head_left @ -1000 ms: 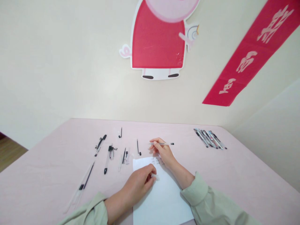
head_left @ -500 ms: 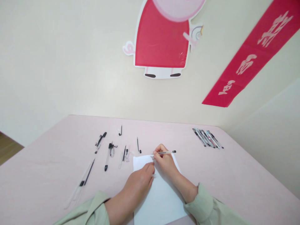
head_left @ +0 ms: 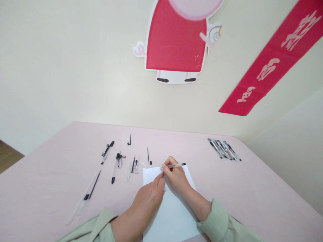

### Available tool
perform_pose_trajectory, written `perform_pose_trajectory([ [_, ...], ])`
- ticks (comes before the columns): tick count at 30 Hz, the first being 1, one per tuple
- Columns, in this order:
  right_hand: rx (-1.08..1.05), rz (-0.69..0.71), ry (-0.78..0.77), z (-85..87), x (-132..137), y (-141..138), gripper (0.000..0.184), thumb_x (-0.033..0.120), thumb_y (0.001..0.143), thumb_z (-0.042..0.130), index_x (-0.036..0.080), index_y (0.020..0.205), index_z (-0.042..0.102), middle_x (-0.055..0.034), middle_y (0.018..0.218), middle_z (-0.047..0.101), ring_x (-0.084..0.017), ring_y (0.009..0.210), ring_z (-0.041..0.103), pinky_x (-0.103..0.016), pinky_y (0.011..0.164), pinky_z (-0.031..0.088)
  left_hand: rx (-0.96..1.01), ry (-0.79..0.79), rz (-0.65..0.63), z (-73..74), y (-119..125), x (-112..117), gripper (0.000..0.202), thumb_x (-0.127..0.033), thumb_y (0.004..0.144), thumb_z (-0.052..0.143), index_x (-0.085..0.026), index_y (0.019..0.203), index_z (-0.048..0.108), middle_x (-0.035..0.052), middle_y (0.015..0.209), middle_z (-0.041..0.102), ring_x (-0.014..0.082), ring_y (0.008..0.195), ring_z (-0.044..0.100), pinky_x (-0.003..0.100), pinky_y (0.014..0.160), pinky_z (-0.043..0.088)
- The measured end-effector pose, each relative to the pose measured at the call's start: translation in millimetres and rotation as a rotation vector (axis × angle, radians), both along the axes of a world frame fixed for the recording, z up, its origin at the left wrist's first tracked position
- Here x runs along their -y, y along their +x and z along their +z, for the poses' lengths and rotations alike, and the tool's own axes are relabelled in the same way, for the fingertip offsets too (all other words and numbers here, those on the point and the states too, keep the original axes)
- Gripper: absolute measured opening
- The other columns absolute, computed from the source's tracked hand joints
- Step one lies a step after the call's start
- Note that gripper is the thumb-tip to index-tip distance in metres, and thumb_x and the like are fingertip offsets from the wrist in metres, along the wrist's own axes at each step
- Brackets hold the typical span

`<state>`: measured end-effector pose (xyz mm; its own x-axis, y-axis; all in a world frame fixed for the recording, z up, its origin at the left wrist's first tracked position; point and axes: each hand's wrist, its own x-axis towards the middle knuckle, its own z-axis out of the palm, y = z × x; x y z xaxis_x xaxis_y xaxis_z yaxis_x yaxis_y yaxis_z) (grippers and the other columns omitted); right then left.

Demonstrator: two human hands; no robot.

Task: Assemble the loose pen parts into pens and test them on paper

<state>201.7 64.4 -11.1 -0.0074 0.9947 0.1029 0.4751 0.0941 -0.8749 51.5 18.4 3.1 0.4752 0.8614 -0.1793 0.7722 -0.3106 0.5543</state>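
Observation:
A sheet of white paper (head_left: 174,215) lies on the pink table in front of me. My right hand (head_left: 176,174) rests at its upper part, fingers pinched round a clear pen (head_left: 176,165) with a black end that points to the right. The pen's other end reaches the paper by my fingertips. Beside it, my left hand (head_left: 150,195) lies on the paper with its fingers drawn together, the fingertips close to the right hand. A small clear bit shows at its edge, too blurred to name, and what its fingers hold, if anything, is hidden.
Several assembled pens (head_left: 224,149) lie in a row at the back right. Left of the paper are groups of pen parts: a long clear barrel with a dark refill (head_left: 95,184), a black-tipped tube (head_left: 113,173) and a thin refill (head_left: 148,154). A wall stands behind the table.
The right hand and its pen have shifted slightly left, and the pen's black end has dipped a little. The left hand has barely moved. The view has tilted slightly.

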Motion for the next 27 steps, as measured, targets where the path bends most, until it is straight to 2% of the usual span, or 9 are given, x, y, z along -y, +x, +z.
perform_pose_trajectory([
  [7, 0.062, 0.005, 0.016, 5.3, 2.1, -1.6, 0.011, 0.027, 0.082, 0.049, 0.023, 0.071, 0.049, 0.0061, 0.06, 0.051, -0.013, 0.056, 0.047, -0.024, 0.058, 0.035, -0.002, -0.016, 0.007, -1.5, 0.7, -0.6, 0.036, -0.028, 0.088, 0.032, -0.021, 0.116, 0.053, 0.0105, 0.144, 0.048, 0.0282, 0.101, 0.065, 0.039, 0.082, 0.05],
  [11, 0.052, 0.02, 0.013, 4.6, 2.0, -1.2, 0.011, 0.027, 0.082, 0.049, 0.023, 0.072, 0.049, 0.0061, 0.06, 0.05, -0.013, 0.056, 0.048, -0.024, 0.058, 0.035, 0.009, -0.02, 0.009, -2.0, 1.2, -1.0, 0.037, -0.03, 0.089, 0.031, -0.021, 0.118, 0.052, 0.0108, 0.141, 0.051, 0.0294, 0.103, 0.064, 0.04, 0.084, 0.049],
  [18, 0.035, 0.013, 0.007, 2.8, 1.3, -0.5, 0.011, 0.026, 0.08, 0.049, 0.023, 0.07, 0.047, 0.0062, 0.059, 0.048, -0.013, 0.056, 0.046, -0.024, 0.057, 0.035, 0.008, -0.014, 0.0, -0.2, 0.6, -1.4, 0.035, -0.028, 0.089, 0.032, -0.021, 0.117, 0.051, 0.0114, 0.144, 0.048, 0.0287, 0.106, 0.063, 0.039, 0.084, 0.05],
  [27, 0.047, 0.024, -0.001, 3.5, 0.9, -1.2, 0.01, 0.026, 0.08, 0.05, 0.022, 0.071, 0.05, 0.0055, 0.059, 0.051, -0.013, 0.056, 0.047, -0.024, 0.057, 0.035, -0.113, -0.004, -0.055, 17.5, 5.5, -1.8, 0.035, -0.013, 0.086, 0.034, -0.016, 0.113, 0.055, 0.0129, 0.147, 0.043, 0.029, 0.105, 0.064, 0.04, 0.082, 0.052],
])
